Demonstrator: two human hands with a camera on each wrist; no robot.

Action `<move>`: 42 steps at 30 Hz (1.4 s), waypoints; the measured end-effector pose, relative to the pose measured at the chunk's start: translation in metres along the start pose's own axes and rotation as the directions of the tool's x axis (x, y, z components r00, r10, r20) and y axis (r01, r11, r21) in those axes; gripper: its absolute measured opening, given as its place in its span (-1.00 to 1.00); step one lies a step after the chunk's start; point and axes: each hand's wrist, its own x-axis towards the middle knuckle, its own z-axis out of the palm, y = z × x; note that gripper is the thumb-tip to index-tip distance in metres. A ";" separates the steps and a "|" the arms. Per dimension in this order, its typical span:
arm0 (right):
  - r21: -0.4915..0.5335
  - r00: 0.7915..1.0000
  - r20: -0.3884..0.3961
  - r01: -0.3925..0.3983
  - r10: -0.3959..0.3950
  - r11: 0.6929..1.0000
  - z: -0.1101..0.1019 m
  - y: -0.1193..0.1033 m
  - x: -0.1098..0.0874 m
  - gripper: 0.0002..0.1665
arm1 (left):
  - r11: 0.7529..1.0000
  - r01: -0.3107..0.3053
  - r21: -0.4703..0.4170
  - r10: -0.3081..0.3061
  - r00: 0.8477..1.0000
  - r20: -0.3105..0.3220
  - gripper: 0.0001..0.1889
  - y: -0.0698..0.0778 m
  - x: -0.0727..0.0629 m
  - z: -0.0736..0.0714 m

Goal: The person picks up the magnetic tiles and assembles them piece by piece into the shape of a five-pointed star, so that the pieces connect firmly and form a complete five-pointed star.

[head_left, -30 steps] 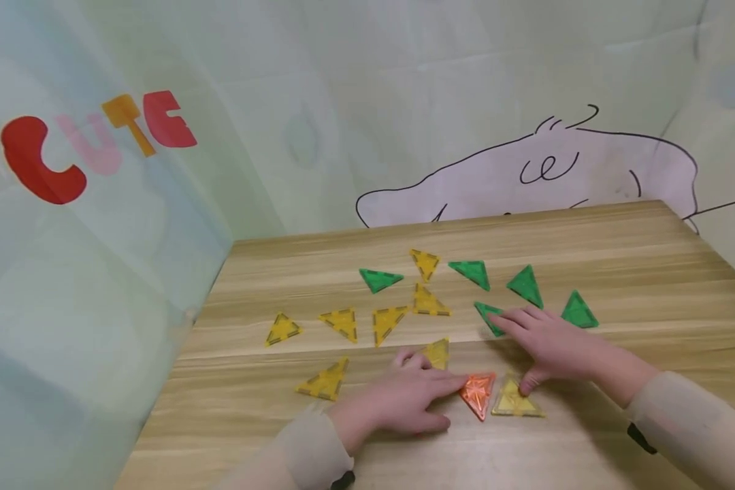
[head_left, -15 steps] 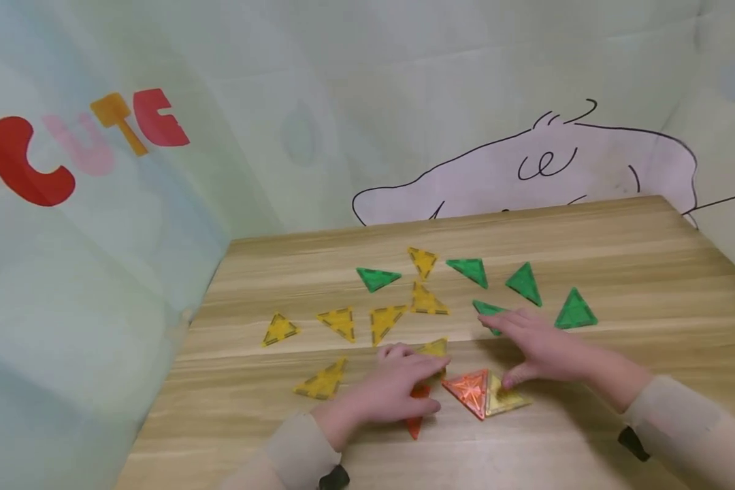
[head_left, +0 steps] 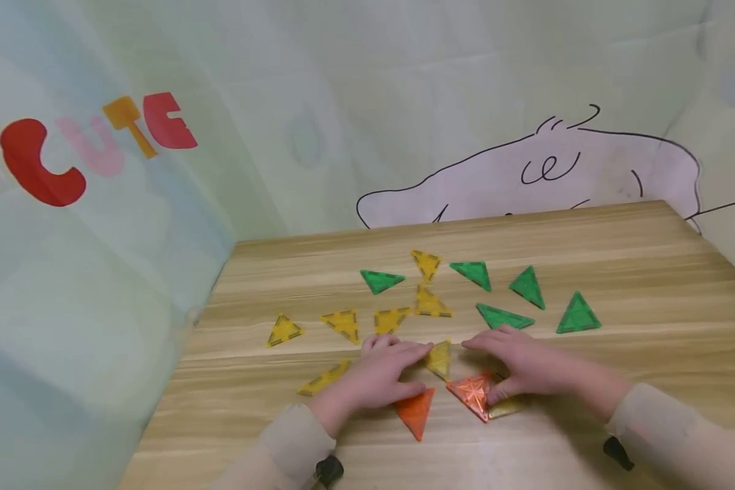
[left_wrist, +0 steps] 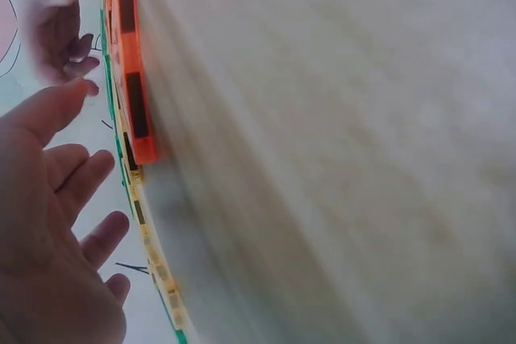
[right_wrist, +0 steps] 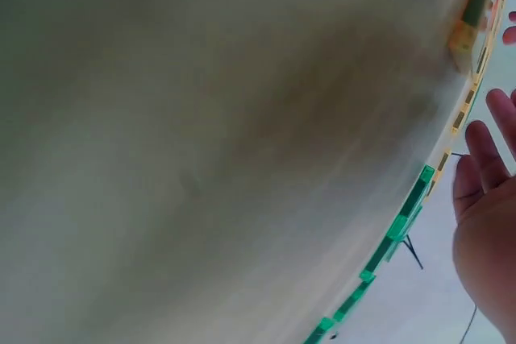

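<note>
Translucent triangular magnetic tiles lie on the wooden table. My left hand (head_left: 376,374) is spread low over it, index fingertip at the edge of a yellow tile (head_left: 440,359) between the hands. Just below the left thumb lies an orange tile (head_left: 415,414), its dark magnets showing along the edge in the left wrist view. My right hand (head_left: 527,361) hovers with fingers extended, its thumb touching a red-orange tile (head_left: 469,393) or the yellow tile (head_left: 505,408) against it; which one I cannot tell. In the right wrist view, the right hand (right_wrist: 493,215) has loosely bent fingers holding nothing.
Behind the hands lie several green tiles, among them a long one (head_left: 503,318) near the right fingers. Several yellow tiles spread left, one (head_left: 324,379) partly behind the left hand. A printed cloth (head_left: 294,136) borders the table (head_left: 220,408) at back and left.
The left hand has drawn back leftward, uncovering the orange tile. The red-orange tile has turned and now meets the yellow one. The right hand has shifted slightly left and nearer, off the long green tile.
</note>
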 end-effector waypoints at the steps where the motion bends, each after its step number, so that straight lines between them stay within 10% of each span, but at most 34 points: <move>1: -0.001 1.000 0.006 0.009 -0.009 1.000 0.001 0.000 -0.001 0.06 | 1.000 0.003 0.008 -0.003 1.000 0.005 -0.36 -0.001 0.000 0.000; 15: -0.012 0.998 -0.026 0.062 -0.062 0.998 -0.003 0.018 -0.017 -0.47 | 1.000 -0.009 -0.017 0.010 1.000 0.021 -0.44 -0.006 -0.001 -0.001; 42: 0.005 0.997 -0.071 -0.009 0.010 1.000 0.013 0.006 0.022 -0.49 | 0.981 -0.067 -0.184 0.086 0.992 0.097 -0.46 -0.009 -0.017 -0.002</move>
